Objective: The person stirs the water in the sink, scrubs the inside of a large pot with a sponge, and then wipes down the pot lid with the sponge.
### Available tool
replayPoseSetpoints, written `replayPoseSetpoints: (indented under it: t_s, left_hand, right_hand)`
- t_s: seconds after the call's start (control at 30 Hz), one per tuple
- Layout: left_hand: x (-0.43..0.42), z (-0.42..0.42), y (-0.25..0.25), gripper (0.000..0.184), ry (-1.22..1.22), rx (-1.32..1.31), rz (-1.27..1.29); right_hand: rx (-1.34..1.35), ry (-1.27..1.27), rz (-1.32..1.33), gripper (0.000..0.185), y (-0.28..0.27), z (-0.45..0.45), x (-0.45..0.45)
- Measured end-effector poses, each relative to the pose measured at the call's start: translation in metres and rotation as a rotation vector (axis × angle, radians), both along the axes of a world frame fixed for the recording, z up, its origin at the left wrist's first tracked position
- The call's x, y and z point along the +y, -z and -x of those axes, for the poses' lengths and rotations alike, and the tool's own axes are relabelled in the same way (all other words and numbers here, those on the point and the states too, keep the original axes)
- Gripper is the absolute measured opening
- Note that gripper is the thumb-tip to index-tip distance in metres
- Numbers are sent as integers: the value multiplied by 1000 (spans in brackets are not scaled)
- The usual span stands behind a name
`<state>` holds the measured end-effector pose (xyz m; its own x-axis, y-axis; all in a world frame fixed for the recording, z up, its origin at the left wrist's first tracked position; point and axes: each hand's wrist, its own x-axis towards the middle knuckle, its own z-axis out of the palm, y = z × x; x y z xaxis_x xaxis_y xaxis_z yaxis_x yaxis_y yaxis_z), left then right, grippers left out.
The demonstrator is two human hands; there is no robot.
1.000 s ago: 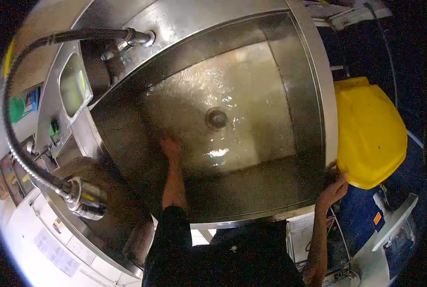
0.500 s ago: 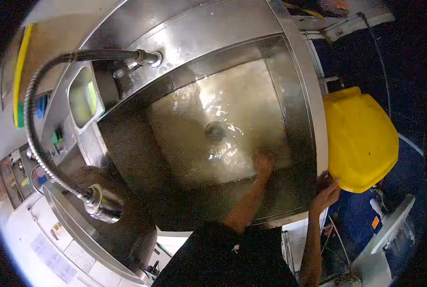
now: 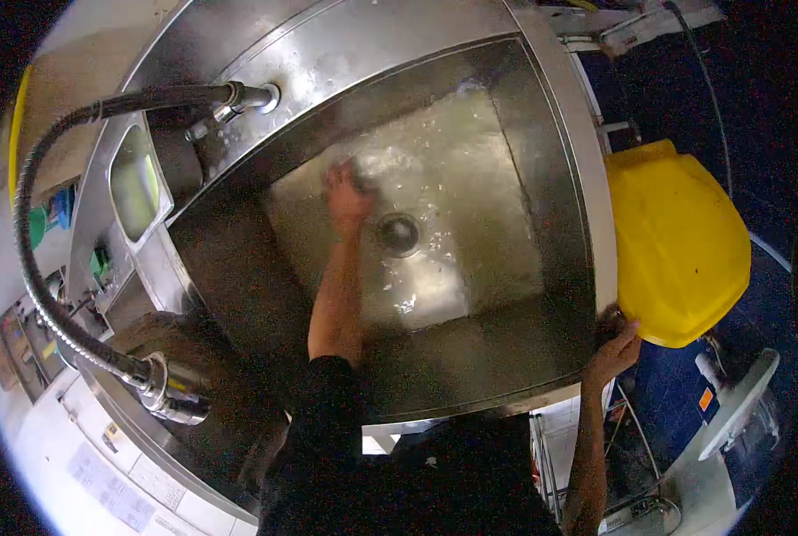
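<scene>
Down in the steel sink [image 3: 470,371], my left hand [image 3: 350,204] lies on or just over the wet floor, up and left of the round drain [image 3: 399,234]. Its fingers point away from me and are smeared by motion. A dark patch shows beside them; I cannot make out whether it is a thing under the hand or shadow. At the sink's right rim, my right hand [image 3: 612,350] is closed around the edge, its fingertips partly hidden. Next to that hand is a yellow plastic container or lid [image 3: 680,250]. Shallow water with light reflections covers the sink floor.
A flexible spray hose [image 3: 28,232] arches over the left side from the tap [image 3: 258,96], its spray head [image 3: 176,393] hanging low. A small steel pan [image 3: 138,183] sits beside the sink. A pedestal-like white object [image 3: 739,402] stands at lower right.
My left hand has swept from the near right of the sink floor to the far left, past the drain. My right hand stays on the rim. The view has shifted slightly.
</scene>
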<state>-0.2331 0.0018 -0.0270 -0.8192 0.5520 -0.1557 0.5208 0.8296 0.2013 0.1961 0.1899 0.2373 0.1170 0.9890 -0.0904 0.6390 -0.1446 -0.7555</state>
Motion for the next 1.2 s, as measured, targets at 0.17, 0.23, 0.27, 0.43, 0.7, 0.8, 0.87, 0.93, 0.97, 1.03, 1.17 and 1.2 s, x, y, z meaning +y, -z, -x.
replayPoseSetpoints:
  t_s: [0.17,0.23,0.27,0.43,0.7,0.8,0.87,0.93,0.97,1.03,1.17,1.2]
  left_hand:
    - [-140,-43,4,68,-296,-92,87]
    - [-183,-92,2,65,-409,-131,117]
    - [-195,-118,0,64,-451,-155,134]
    - [-168,-261,-15,56,-513,-324,146]
    - [28,-357,-31,43,-209,-634,-101]
    - [82,-339,-50,39,101,-794,-236]
    - [100,-319,-74,36,201,-822,-352]
    - [98,-298,-125,34,162,-702,-461]
    - [91,-285,-161,33,121,-608,-504]
    - [73,-271,-210,31,73,-427,-594]
    - [9,-267,-274,55,-89,-354,-502]
    - [-9,-272,-286,62,-69,-148,-429]
  right_hand:
    - [58,-12,-75,46,-8,14,-2]
    - [-13,37,-34,42,-5,9,-2]
    - [-7,28,-38,42,-8,13,-2]
    - [-70,-19,-68,45,9,-3,0]
    - [-48,-167,-110,45,-18,22,-5]
    - [-184,-195,-183,47,-1,13,-3]
    - [-243,-189,-241,49,-4,15,-4]
    - [-363,-130,-129,52,-15,16,-5]
    - [-319,-169,-137,52,-9,14,-4]
    - [-319,-135,-149,56,7,0,4]
    - [-307,-213,84,53,12,-30,11]
    - [-363,-286,58,51,25,-49,11]
